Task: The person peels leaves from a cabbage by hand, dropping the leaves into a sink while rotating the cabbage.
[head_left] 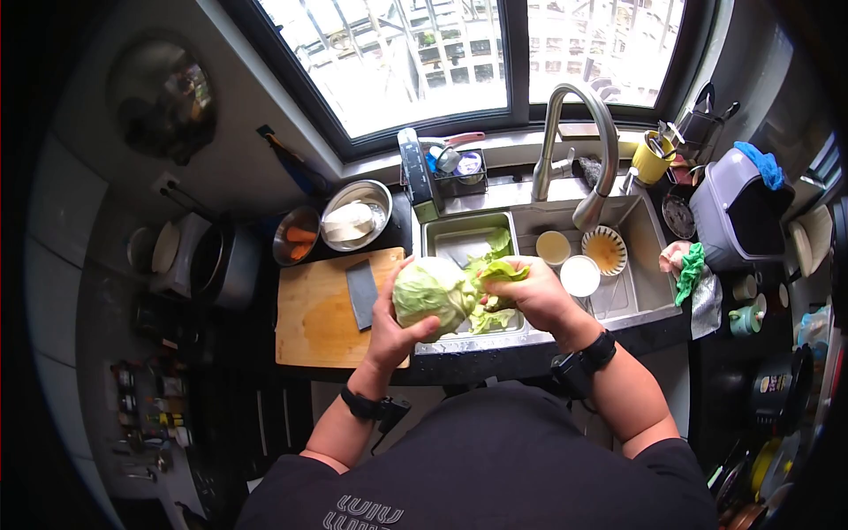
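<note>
A pale green head of cabbage [430, 294] rests in my left hand [395, 325], whose fingers wrap round its left side and underside. My right hand [541, 296] pinches a loose cabbage leaf [503, 272] at the cabbage's right side. Both hands are above the front edge of the sink. Below them, a metal tray [447, 231] sits in the left part of the sink with torn cabbage leaves [491, 320] in it. To the left lies a wooden cutting board [316, 305] with a grey cleaver blade [360, 294], partly covered by my left hand.
Behind the board stand a metal bowl with carrots [299, 237] and a larger metal bowl [382, 196] holding a white block. Several bowls [580, 276] sit in the right sink basin [649, 291] under the curved faucet [609, 168]. A grey bin [720, 212] stands at the right.
</note>
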The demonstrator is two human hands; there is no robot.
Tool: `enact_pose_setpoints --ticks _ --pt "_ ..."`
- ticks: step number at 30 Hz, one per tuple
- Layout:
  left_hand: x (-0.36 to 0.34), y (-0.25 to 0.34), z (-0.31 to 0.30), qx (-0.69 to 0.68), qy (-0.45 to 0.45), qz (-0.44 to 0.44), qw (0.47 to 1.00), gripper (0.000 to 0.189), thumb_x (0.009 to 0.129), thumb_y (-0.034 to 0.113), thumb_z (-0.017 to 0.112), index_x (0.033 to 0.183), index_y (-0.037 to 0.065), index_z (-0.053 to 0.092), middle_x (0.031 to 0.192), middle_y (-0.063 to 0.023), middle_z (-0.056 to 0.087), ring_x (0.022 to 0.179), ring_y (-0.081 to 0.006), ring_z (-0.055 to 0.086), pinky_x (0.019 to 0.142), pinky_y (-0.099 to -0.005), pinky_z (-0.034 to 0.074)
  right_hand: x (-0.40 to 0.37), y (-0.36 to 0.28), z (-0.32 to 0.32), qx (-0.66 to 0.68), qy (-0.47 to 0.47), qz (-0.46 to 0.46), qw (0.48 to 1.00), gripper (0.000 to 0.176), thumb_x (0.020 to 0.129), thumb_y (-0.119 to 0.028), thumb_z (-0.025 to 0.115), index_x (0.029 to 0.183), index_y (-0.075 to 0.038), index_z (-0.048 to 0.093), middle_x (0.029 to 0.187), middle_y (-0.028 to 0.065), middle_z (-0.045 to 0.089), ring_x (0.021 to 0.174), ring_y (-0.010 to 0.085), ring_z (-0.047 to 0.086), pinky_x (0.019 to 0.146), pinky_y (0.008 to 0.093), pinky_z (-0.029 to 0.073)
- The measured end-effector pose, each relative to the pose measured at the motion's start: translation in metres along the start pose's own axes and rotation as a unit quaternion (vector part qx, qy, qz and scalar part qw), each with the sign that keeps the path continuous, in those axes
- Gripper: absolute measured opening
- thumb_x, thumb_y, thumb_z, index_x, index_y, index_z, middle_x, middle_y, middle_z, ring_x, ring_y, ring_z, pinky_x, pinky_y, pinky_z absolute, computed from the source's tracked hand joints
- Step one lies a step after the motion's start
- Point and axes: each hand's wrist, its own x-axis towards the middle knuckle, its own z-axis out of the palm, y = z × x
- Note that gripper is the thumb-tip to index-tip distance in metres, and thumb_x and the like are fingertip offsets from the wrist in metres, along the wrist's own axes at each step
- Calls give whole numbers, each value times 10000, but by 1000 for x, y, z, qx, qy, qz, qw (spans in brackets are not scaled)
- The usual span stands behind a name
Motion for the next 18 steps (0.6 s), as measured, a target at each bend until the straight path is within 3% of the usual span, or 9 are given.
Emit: enact_pose_setpoints --ticks 4,6,8,9,10,12,14,16,18 --pt "8 0 -8 -91 33 22 995 868 836 292 846 1530 -8 420 1335 -153 638 1223 -247 655 1077 -390 530 6 16 -17 52 58 -18 997 185 967 9 721 1146 50 705 1015 111 750 849 205 759 755 356 647" --pt "10 4 -16 -95 28 14 995 838 899 454 738 1521 -16 429 1397 -177 612 1265 -285 641 1087 -433 534 15 21 -24 15 55 -11 998 248 965 -11 736 1195 68 690 1043 109 756 888 217 760 807 355 641" --pt "6 -4 -24 -148 20 -19 989 790 930 447 696 1527 0 433 1420 -165 610 1278 -294 638 1092 -462 531 31 31 -23 -163 96 -72 979 520 952 -112 789 1393 76 588 1274 178 709 1142 276 713 999 379 582" --pt "5 -5 -23 -191 31 -43 980 778 936 447 686 1529 9 436 1429 -159 609 1290 -298 633 1098 -473 526 38 35 -14 -300 136 -74 941 809 953 -298 806 1566 52 410 1520 252 545 1403 327 548 1160 381 453" --pt "5 -4 -22 -233 42 -67 969 766 941 448 676 1530 18 439 1439 -153 607 1301 -303 627 1104 -485 521 41 35 -9 -298 137 -77 942 809 953 -298 806 1566 52 410 1520 252 545 1403 327 548 1160 381 453" --pt "3 -4 -20 -242 34 -81 966 766 945 448 664 1542 28 430 1454 -148 599 1326 -312 610 1121 -495 505 41 28 6 -433 144 -152 877 923 968 -445 760 1625 25 315 1623 290 407 1508 358 421 1217 381 372" --pt "-2 -4 -15 -264 18 -90 960 786 941 453 662 1553 25 415 1468 -152 588 1340 -314 599 1135 -494 493 31 16 26 -418 119 -183 881 863 1010 -504 686 1615 11 349 1585 297 452 1469 370 476 1185 402 416" --pt "-3 -7 -14 -271 11 -90 958 807 932 445 671 1561 16 402 1482 -159 576 1349 -313 593 1145 -493 483 23 10 41 -301 5 -171 938 804 1038 -488 656 1617 -14 361 1564 283 482 1443 374 507 1150 439 459" --pt "-2 -7 -12 -258 -17 -77 963 811 899 366 751 1532 -12 413 1440 -178 591 1305 -298 621 1106 -444 521 18 7 48 -276 -14 -182 944 745 1056 -459 640 1623 -58 372 1524 269 527 1403 379 548 1108 463 498"
